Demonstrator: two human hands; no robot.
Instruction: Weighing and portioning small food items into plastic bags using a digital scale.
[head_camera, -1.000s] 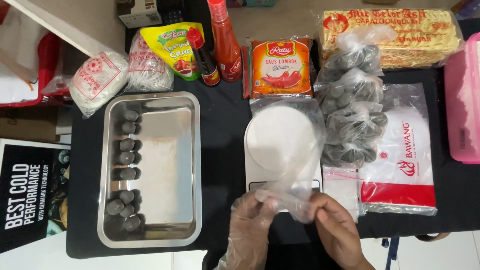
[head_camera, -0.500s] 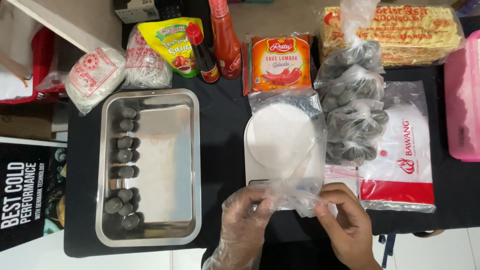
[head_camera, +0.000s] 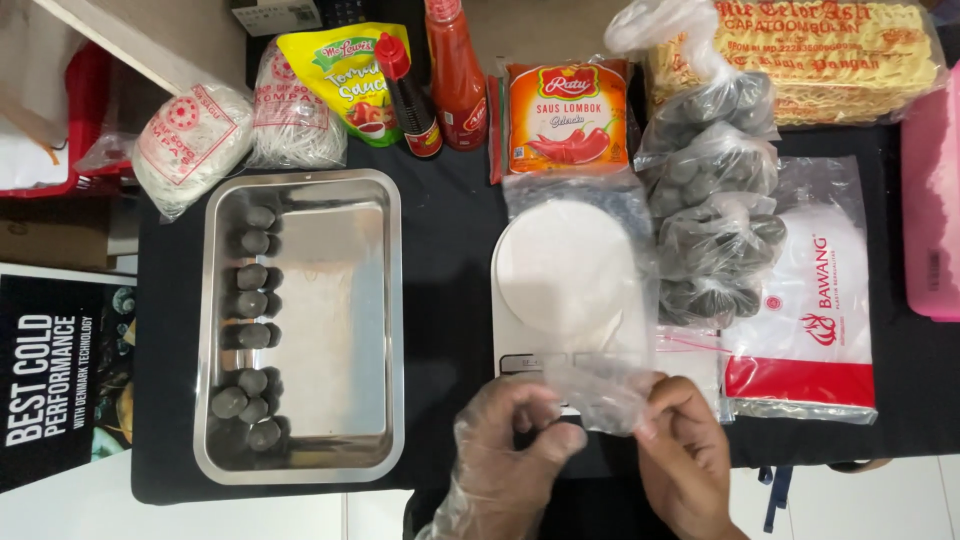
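Note:
My left hand (head_camera: 510, 440), in a thin clear plastic glove, and my bare right hand (head_camera: 685, 450) both pinch the near edge of an empty clear plastic bag (head_camera: 600, 385). The bag lies over a white kitchen scale (head_camera: 560, 270) with a round platform. To the left stands a steel tray (head_camera: 345, 300) with several dark grey balls (head_camera: 250, 320) lined along its left side.
Several tied clear bags of dark balls (head_camera: 715, 200) lie right of the scale, over a pack of plastic bags (head_camera: 810, 320). Behind are sauce bottles (head_camera: 455, 75), sauce pouches (head_camera: 565, 115), white noodle packs (head_camera: 195, 140), yellow noodles (head_camera: 840, 60), and a pink box (head_camera: 935, 190).
Both hands have drawn the bag's near edge closer together and slightly nearer to me, bunching it; the view shifted slightly.

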